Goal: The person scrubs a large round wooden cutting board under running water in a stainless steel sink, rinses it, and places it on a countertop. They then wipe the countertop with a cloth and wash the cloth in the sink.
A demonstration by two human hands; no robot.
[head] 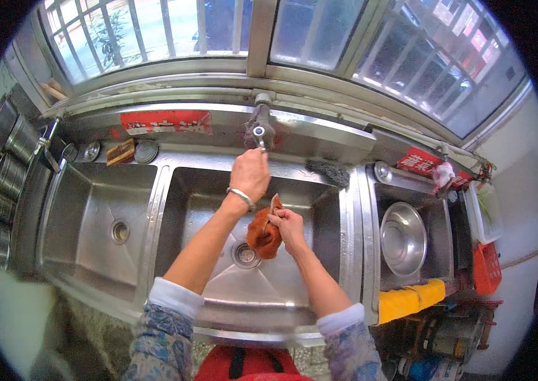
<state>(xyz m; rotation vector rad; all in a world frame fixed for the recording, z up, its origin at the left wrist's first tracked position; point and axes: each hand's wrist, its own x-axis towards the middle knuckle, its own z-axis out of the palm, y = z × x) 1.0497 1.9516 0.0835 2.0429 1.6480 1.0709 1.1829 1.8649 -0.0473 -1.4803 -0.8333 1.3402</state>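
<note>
My left hand [250, 175], with a silver bangle at its wrist, reaches to the tap [259, 129] on the back wall of the sink. Its fingers close on the tap's metal handle [261, 143]. From my right hand [290, 227] hangs a bunched orange-brown cloth [264, 235], pinched near its top by thumb and fingers. Below the cloth lies the drain strainer [246, 255] of the middle stainless steel basin [250, 290]. No running water can be made out.
A second basin [85, 238] adjoins on the left. On the right, a metal bowl [403, 239] sits in another basin, with a yellow cloth [411, 301] over its front edge. Dark steel wool [330, 173] and a brush [121, 152] lie on the back ledge. Steel pots [9, 178] stand far left.
</note>
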